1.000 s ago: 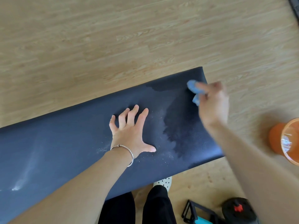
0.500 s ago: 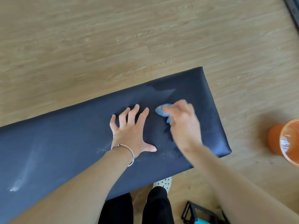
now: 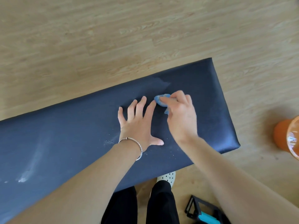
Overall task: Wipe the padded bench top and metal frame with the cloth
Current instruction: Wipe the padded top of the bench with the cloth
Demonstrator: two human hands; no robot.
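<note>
The dark padded bench top (image 3: 72,130) runs slantwise across the view, from the lower left up to its end at the right. My left hand (image 3: 139,123) lies flat on it with fingers spread and a silver bangle at the wrist. My right hand (image 3: 179,115) presses a small blue cloth (image 3: 161,100) onto the pad, just beside my left forefinger. White dust specks lie near my left wrist, and a pale smear (image 3: 30,167) marks the pad at the left. The metal frame is hidden under the pad.
An orange cup (image 3: 286,136) stands on the wood floor (image 3: 113,38) at the right edge. A black and teal object (image 3: 203,212) lies on the floor at the bottom right. My black trouser legs and a spotted shoe (image 3: 167,177) show below the bench's near edge.
My right hand swept the cloth from the bench's far right corner leftward to beside my left hand. The wet dark patch has faded. My left hand stayed planted.
</note>
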